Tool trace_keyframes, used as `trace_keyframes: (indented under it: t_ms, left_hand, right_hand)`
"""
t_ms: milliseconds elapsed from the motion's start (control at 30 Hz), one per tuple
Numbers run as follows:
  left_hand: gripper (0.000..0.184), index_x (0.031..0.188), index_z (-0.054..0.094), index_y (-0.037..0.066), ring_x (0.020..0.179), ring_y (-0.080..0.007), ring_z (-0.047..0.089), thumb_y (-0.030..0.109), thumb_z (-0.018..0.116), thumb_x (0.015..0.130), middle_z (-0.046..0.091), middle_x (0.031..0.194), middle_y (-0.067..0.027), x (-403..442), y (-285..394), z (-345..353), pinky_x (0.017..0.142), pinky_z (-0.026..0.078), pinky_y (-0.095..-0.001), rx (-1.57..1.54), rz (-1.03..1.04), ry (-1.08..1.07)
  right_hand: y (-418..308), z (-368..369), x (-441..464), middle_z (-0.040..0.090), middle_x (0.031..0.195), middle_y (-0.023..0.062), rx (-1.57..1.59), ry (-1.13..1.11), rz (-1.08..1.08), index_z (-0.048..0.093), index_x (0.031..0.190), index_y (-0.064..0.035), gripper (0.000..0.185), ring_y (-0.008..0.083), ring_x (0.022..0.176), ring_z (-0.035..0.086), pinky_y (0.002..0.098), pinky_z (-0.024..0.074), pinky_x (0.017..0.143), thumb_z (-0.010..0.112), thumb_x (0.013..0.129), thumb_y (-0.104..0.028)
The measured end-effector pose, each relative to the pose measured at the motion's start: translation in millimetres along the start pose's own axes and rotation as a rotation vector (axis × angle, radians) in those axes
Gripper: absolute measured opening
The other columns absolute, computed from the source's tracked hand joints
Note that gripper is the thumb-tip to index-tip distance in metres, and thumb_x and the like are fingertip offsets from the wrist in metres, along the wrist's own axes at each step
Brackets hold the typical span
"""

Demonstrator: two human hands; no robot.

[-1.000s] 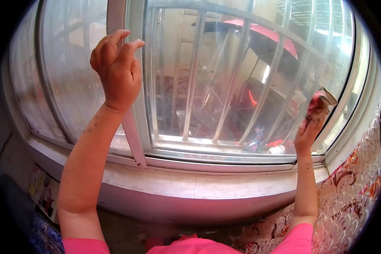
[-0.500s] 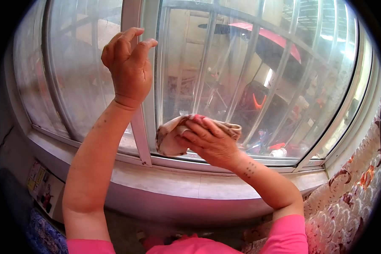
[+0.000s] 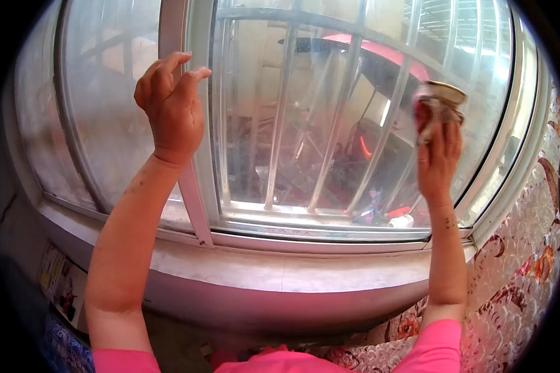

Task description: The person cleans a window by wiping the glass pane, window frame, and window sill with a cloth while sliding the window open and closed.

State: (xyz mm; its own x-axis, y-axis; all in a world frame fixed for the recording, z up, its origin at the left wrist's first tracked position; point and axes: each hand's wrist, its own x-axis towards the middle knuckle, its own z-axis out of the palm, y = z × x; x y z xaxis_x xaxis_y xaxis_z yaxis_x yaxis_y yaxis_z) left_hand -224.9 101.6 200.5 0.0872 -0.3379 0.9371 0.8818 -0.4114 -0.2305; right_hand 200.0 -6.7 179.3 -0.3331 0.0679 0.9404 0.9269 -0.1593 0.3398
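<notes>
My right hand [image 3: 440, 158] holds a crumpled patterned cloth [image 3: 440, 105] with brown, cream and red parts, up against the right side of the window glass [image 3: 255, 112]. Part of the cloth is smeared by motion. My left hand [image 3: 171, 105] is at the upright window frame [image 3: 193, 193], fingers bent over it and the thumb set apart from them. The hand itself hides the exact contact with the frame.
A pale sill [image 3: 280, 273] runs below the window. Patterned curtain fabric [image 3: 510, 280] hangs at the right. Behind the glass stand metal bars [image 3: 333, 124] and a pink-red umbrella-like canopy [image 3: 385, 51]. A box with printed sides [image 3: 62, 280] sits at lower left.
My right hand has swept the cloth from the lower middle of the glass up and to the right. The left hand keeps its place on the frame as the view shifts slightly.
</notes>
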Motion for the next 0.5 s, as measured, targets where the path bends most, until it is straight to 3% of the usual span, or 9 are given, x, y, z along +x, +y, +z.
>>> trace_keyframes:
  t_ms: [133,367,467,500]
  left_hand:
    - [0.038,0.094,0.066,0.016,0.111,-0.0241,0.045,-0.012,0.053,0.071,0.054,0.114,-0.0022,-17.4,-9.3,11.3,0.095,0.029,-0.0369,-0.027,-0.028,-0.025]
    - [0.038,0.094,0.066,0.016,0.110,-0.0240,0.046,-0.011,0.054,0.071,0.055,0.114,-0.0023,-25.0,-12.4,15.3,0.095,0.029,-0.0359,-0.030,-0.048,-0.017]
    - [0.038,0.094,0.066,0.016,0.110,-0.0240,0.046,-0.011,0.054,0.071,0.055,0.113,-0.0028,-22.9,-12.0,14.8,0.095,0.029,-0.0359,-0.033,-0.050,-0.018]
    - [0.038,0.095,0.066,0.015,0.110,-0.0240,0.046,-0.011,0.054,0.071,0.055,0.113,-0.0029,-22.0,-12.4,14.7,0.095,0.029,-0.0359,-0.033,-0.046,-0.018]
  right_hand:
    - [57.0,11.3,-8.3,0.035,0.140,0.0262,-0.065,0.061,0.068,0.043,0.131,0.0039,0.047,0.0413,0.131,0.030,0.0449,0.0226,0.109,0.044,0.096,-0.027]
    - [57.8,26.7,34.1,0.039,0.137,0.0239,-0.015,0.210,0.078,0.049,0.126,0.0012,0.038,0.0420,0.129,0.033,0.0456,0.0256,0.107,0.048,0.095,-0.020]
    - [17.6,35.5,55.6,0.040,0.136,0.0233,-0.003,0.247,0.030,0.053,0.119,0.0018,0.033,0.0420,0.129,0.033,0.0445,0.0259,0.107,0.052,0.094,-0.019]
    - [-19.8,23.7,69.1,0.040,0.137,0.0229,-0.003,0.158,0.051,0.054,0.118,0.0011,0.032,0.0417,0.129,0.034,0.0444,0.0261,0.107,0.053,0.093,-0.019]
